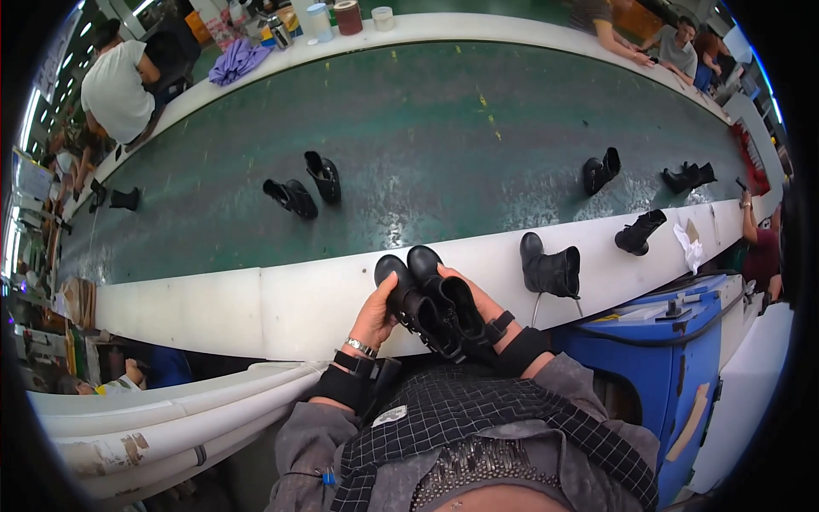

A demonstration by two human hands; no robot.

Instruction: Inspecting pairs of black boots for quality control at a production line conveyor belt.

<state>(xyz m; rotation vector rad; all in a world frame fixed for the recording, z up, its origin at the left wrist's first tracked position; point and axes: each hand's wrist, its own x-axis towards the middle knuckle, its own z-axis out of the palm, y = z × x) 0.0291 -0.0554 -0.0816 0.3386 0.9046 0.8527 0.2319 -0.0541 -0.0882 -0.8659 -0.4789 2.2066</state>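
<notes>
A pair of small black ankle boots is held side by side in front of me, toes pointing away and open shafts toward me. My left hand (374, 314) grips the left boot (414, 309), with its thumb along the side near the toe. Around the outer side of the right boot (461, 309) wraps my right hand (478, 294); most of its fingers are hidden behind the boot. Both boots are above the white ledge's near edge, touching each other. To the right, another black boot (550, 269) stands on the ledge with loose laces hanging.
A green conveyor belt (426, 171) runs beyond the white ledge (188, 311), carrying several black boots (322, 177). One more boot (640, 232) and white paper (689, 247) are farther right on the ledge. A blue machine (648, 358) stands at my right, white tubes (188, 418) at my left. Co-workers sit across.
</notes>
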